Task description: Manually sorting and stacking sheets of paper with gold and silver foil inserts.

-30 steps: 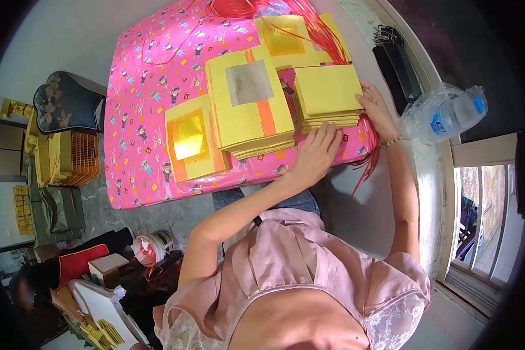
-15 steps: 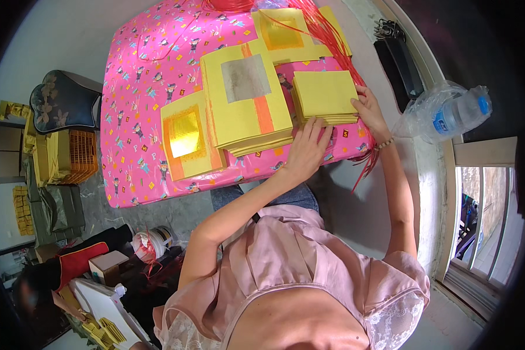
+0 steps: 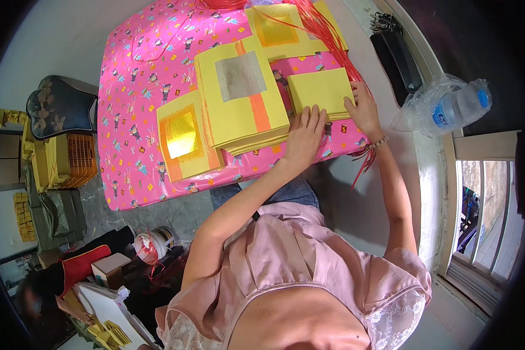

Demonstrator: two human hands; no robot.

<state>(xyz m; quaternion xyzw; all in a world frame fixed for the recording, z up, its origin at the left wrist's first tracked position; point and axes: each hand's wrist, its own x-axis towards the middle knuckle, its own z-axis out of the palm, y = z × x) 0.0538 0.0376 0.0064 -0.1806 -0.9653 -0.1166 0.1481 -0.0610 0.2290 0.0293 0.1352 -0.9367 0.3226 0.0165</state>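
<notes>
A small stack of plain yellow paper [image 3: 319, 90] lies on the right part of the table. My left hand [image 3: 305, 137] rests at its near edge, fingers stretched out and touching the paper. At the stack's right side my right hand [image 3: 365, 111] grips the edge, its thumb apart from the curled fingers. To the left is a taller stack of larger yellow paper [image 3: 239, 119], with a grey square and an orange band on top. Beside that lies yellow paper with a shiny gold square [image 3: 182, 137]. Another yellow stack with a gold square [image 3: 276, 30] sits farther back.
A pink patterned cover [image 3: 131, 116] spreads over the table. Red plastic strands [image 3: 335, 44] run along its right side. A bagged water bottle [image 3: 458, 108] stands on the ledge at right. On the left are a dark chair [image 3: 55, 108], an orange crate [image 3: 79, 160] and a white bucket [image 3: 154, 244].
My left hand has slid slightly left and up along the near edge of the small stack. My right hand has shifted slightly at its right edge. The whole view has moved a little.
</notes>
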